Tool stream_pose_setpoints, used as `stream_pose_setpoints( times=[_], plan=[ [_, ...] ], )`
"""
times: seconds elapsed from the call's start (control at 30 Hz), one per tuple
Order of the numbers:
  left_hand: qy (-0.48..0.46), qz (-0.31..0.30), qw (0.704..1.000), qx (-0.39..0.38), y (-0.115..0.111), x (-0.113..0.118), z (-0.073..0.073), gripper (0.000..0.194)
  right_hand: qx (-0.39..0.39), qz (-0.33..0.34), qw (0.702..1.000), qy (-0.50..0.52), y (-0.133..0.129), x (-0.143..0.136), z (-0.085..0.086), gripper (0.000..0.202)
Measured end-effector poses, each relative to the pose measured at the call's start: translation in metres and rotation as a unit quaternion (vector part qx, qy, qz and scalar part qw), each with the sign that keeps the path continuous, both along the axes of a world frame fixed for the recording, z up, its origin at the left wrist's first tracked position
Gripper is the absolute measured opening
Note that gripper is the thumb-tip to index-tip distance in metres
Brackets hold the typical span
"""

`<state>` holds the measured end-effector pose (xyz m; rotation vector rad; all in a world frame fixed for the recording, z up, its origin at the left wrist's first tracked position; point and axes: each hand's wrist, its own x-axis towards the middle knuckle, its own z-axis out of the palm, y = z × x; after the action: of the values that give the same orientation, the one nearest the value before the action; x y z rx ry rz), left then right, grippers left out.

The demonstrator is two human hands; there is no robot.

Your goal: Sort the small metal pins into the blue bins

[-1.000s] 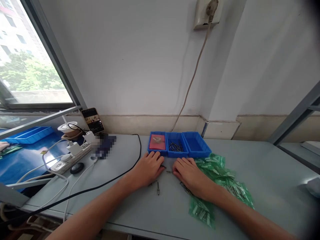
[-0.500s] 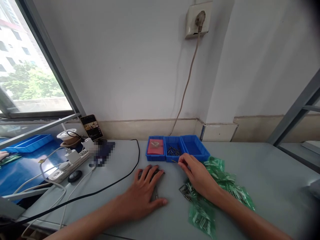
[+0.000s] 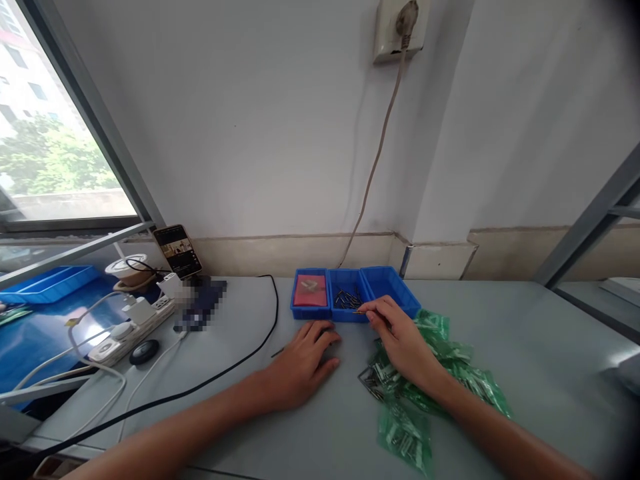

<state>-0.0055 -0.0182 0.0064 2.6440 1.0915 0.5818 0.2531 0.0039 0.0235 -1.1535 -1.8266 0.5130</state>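
My right hand [image 3: 403, 340] pinches a thin brass-coloured pin [image 3: 359, 312] between thumb and fingertips, just at the front wall of the middle blue bin [image 3: 350, 318]. Thin dark metal pins [image 3: 346, 299] lie loose inside that bin. On the table to the left, my left hand [image 3: 306, 363] rests palm down, fingers bent and thumb apart. A slim dark rod [image 3: 278, 352] sticks out beside it; whatever lies under the palm is hidden. Green plastic bags [image 3: 407, 437] of metal pins are spread below and right of my right hand, with some loose pins [image 3: 369, 383] at their left edge.
A left blue bin [image 3: 310, 312] holds a pink sheet with small clear pieces. The right blue bin [image 3: 390, 293] adjoins the middle one. A black cable [image 3: 227, 368] crosses the table. Further left are a power strip [image 3: 133, 337], a phone [image 3: 177, 250] and a lidded cup [image 3: 127, 267].
My left hand has drawn its spread fingers in and slid slightly right. My right hand has lifted the pin a little towards the middle bin's rim. The view has shifted slightly.
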Motion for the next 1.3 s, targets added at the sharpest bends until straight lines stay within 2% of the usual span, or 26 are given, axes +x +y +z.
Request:
stream_pose_setpoints(
  times=[0.17, 0.27, 0.43, 0.6, 0.8, 1.07, 1.3],
  plan=[
    [0.066, 0.017, 0.996, 0.059, -0.008, -0.004, 0.004, 0.021, -0.009, -0.015, 1.000, 0.019, 0.003, 0.002, -0.004, 0.027],
    [0.077, 0.022, 0.996, 0.047, -0.017, -0.021, 0.011, 0.031, -0.009, -0.014, 1.000, 0.014, 0.002, 0.002, -0.002, 0.027],
    [0.066, -0.001, 0.997, -0.027, -0.021, -0.042, 0.016, 0.054, -0.020, -0.002, 1.000, 0.013, -0.002, -0.001, 0.001, 0.028],
    [0.037, -0.006, 0.998, -0.047, -0.013, -0.033, 0.010, 0.060, -0.023, -0.009, 1.000, 0.019, 0.000, -0.002, -0.001, 0.029],
    [0.002, -0.014, 0.999, -0.046, -0.007, -0.018, 0.008, 0.050, -0.027, -0.014, 0.999, 0.036, 0.002, -0.002, -0.002, 0.029],
    [-0.003, -0.027, 0.999, -0.025, 0.003, -0.011, 0.010, 0.038, -0.111, -0.014, 0.989, 0.098, -0.001, -0.009, 0.005, 0.031],
    [-0.011, -0.061, 0.998, -0.004, 0.014, -0.014, 0.012, 0.031, -0.085, 0.015, 0.989, 0.122, -0.001, -0.005, 0.009, 0.023]
  ],
)
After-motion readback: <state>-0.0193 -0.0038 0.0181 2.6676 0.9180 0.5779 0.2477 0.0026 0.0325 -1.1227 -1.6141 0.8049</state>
